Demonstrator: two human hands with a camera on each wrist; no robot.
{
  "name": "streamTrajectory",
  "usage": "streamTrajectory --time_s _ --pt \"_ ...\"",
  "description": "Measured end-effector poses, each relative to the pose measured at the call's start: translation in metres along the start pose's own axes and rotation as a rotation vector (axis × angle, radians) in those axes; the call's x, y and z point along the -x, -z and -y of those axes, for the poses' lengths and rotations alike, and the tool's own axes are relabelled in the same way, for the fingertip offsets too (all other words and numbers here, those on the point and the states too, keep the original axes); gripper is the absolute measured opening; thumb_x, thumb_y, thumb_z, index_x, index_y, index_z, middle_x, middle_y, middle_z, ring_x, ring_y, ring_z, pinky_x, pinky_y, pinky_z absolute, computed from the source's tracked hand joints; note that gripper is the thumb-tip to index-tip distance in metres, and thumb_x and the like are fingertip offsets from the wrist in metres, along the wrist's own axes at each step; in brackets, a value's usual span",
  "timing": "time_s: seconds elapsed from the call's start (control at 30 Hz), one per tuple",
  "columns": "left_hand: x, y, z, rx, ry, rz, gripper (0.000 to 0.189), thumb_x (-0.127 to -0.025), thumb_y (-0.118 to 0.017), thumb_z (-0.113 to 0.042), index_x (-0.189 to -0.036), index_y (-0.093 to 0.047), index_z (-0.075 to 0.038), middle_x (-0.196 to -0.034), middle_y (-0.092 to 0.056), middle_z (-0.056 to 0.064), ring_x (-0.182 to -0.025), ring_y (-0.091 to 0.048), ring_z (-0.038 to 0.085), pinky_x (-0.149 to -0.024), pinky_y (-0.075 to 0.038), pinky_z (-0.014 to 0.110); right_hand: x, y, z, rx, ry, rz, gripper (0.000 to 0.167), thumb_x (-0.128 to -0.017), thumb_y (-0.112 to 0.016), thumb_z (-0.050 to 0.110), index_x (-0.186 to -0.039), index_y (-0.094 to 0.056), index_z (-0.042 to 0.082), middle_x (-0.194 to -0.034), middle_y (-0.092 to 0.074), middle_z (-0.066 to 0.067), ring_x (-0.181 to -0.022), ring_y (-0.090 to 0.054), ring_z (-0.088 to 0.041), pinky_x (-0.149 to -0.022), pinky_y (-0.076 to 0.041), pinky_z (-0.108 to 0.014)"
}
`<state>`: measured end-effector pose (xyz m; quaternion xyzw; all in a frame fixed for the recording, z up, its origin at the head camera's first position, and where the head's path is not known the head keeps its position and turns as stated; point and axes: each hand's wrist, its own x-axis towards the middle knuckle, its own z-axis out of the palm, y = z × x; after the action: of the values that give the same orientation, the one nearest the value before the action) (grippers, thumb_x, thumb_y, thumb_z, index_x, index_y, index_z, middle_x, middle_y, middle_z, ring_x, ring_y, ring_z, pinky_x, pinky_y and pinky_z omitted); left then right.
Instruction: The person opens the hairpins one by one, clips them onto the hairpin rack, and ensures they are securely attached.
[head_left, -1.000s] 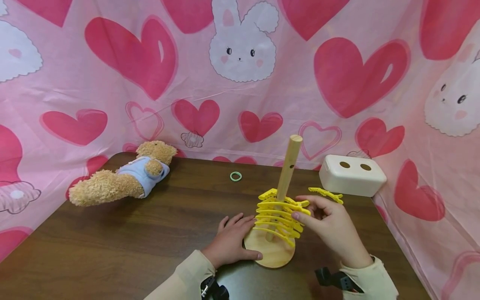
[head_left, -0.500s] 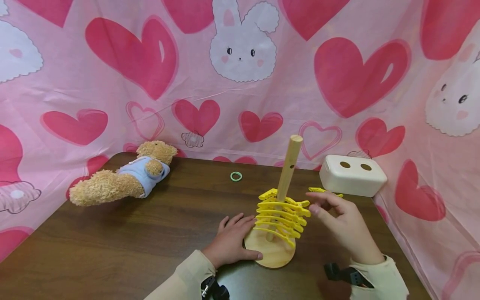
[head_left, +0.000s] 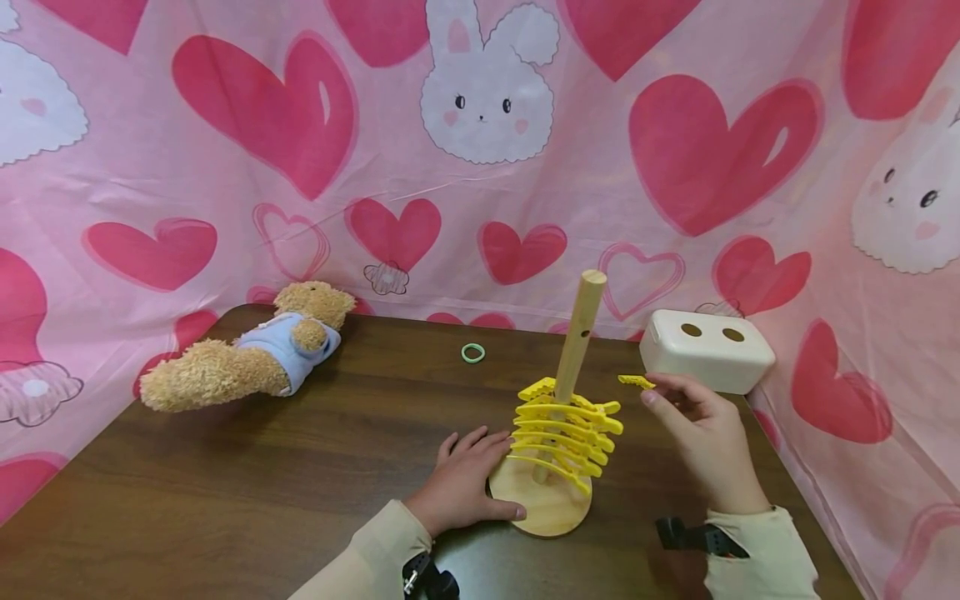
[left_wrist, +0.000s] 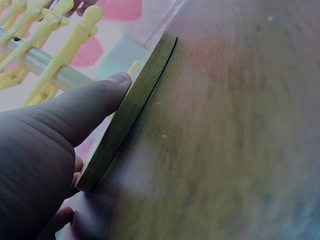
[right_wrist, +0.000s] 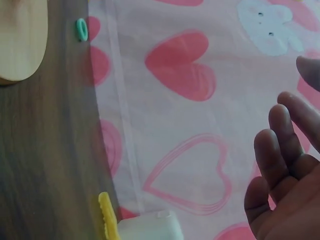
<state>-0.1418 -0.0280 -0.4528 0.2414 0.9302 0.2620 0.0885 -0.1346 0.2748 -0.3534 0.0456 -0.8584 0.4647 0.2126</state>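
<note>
A wooden post (head_left: pixel 579 329) rises slightly tilted from a round wooden base (head_left: pixel 551 517) in the head view. Several thin, curved yellow plastic pieces (head_left: pixel 562 429) with knobbed ends are stacked around its lower part. My left hand (head_left: pixel 465 487) rests at the base's left side, fingers spread and thumb (left_wrist: pixel 107 90) on its upper face. My right hand (head_left: pixel 705 437) is right of the stack, over a loose yellow piece (head_left: pixel 633 381) that it partly covers in the head view. From the right wrist, that piece (right_wrist: pixel 108 215) appears apart from the loosely bent fingers (right_wrist: pixel 270 155), which hold nothing.
A white box (head_left: pixel 705 358) with two round holes stands at the back right. One green ring (head_left: pixel 473 353) lies near the table's back edge. A teddy bear (head_left: pixel 285 350) in a blue top lies at the left. Behind the brown table (head_left: pixel 262 492) hangs a pink heart-print cloth (head_left: pixel 300 150).
My right hand has left the yellow stack and moved right, to the loose yellow piece by the white box. My left hand has stayed at the base.
</note>
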Motion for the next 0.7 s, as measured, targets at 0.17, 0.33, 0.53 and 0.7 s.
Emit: streamTrajectory --time_s 0.17,0.33,0.53,0.7 --pt "0.000 0.000 0.000 -0.001 0.001 0.002 0.096 -0.077 -0.072 -0.071 -0.153 -0.044 -0.020 -0.159 -0.039 -0.003 -0.149 -0.025 0.030 -0.114 -0.012 0.065 -0.003 -0.002 -0.011 0.026 -0.037 -0.076 0.030 -0.093 -0.073 0.021 -0.119 -0.072 0.005 -0.091 -0.065 0.015 -0.084 -0.056 -0.007 -0.070 -0.045 -0.014" --pt "0.001 0.000 0.000 -0.006 -0.001 0.001 0.096 -0.076 -0.072 -0.071 -0.153 -0.045 -0.021 -0.158 -0.039 -0.003 -0.149 -0.025 0.030 -0.114 -0.012 0.064 -0.006 -0.004 -0.022 -0.004 -0.104 -0.139 0.031 -0.094 -0.073 0.020 -0.121 -0.072 0.006 -0.094 -0.065 0.016 -0.086 -0.056 -0.010 -0.070 -0.045 -0.014" --pt "0.000 0.000 0.000 -0.012 0.001 0.000 0.096 -0.076 -0.072 -0.072 -0.153 -0.045 -0.021 -0.159 -0.039 -0.003 -0.149 -0.025 0.029 -0.114 -0.013 0.064 -0.008 -0.004 -0.034 -0.023 -0.209 -0.180 0.035 -0.094 -0.072 0.025 -0.125 -0.071 0.008 -0.098 -0.065 0.009 -0.087 -0.053 -0.011 -0.071 -0.044 -0.014" --pt "0.000 0.000 0.000 -0.008 0.002 0.000 0.096 -0.076 -0.072 -0.072 -0.153 -0.045 -0.021 -0.158 -0.039 -0.003 -0.149 -0.026 0.030 -0.114 -0.013 0.064 -0.009 -0.005 -0.046 -0.005 -0.286 -0.193 0.038 -0.095 -0.072 0.031 -0.127 -0.069 0.011 -0.109 -0.066 0.000 -0.090 -0.053 -0.010 -0.072 -0.044 -0.014"
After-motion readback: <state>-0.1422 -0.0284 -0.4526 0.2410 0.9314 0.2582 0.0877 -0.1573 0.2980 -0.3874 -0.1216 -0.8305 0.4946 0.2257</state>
